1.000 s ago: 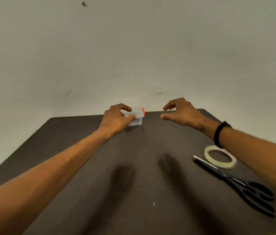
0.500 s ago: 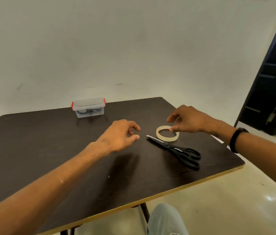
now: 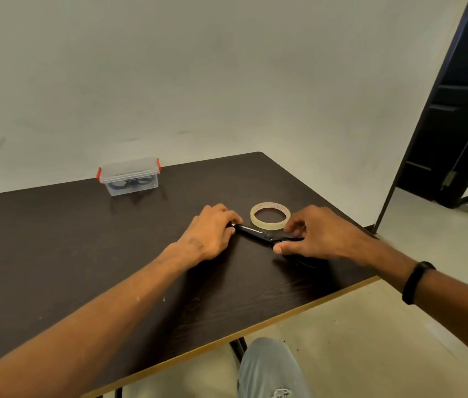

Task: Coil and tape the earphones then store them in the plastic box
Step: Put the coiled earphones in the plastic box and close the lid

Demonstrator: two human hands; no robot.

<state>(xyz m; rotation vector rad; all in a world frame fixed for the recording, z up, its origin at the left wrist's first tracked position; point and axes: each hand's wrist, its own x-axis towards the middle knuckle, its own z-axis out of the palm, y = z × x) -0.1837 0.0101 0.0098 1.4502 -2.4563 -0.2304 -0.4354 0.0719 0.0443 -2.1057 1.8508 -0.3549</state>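
Observation:
The clear plastic box (image 3: 118, 171) with red latches stands at the table's far edge with its lid on. Dark coiled earphones (image 3: 132, 183) show through its wall. Black scissors (image 3: 257, 232) lie flat near the table's right side, just in front of a roll of clear tape (image 3: 270, 224). My left hand (image 3: 212, 231) rests on the table with its fingers curled onto the blade tip. My right hand (image 3: 319, 234) covers the handles, thumb and fingers closed around them, and hides most of them.
The dark wooden table (image 3: 69, 254) has a pale front edge that runs diagonally. Below it are my knee in grey trousers (image 3: 270, 369) and a table leg. A dark door (image 3: 457, 104) stands open at the right.
My left hand let go of the box at the far edge. Both hands drew back and to the right, past the tape roll, and now sit on the scissors. The view swung right.

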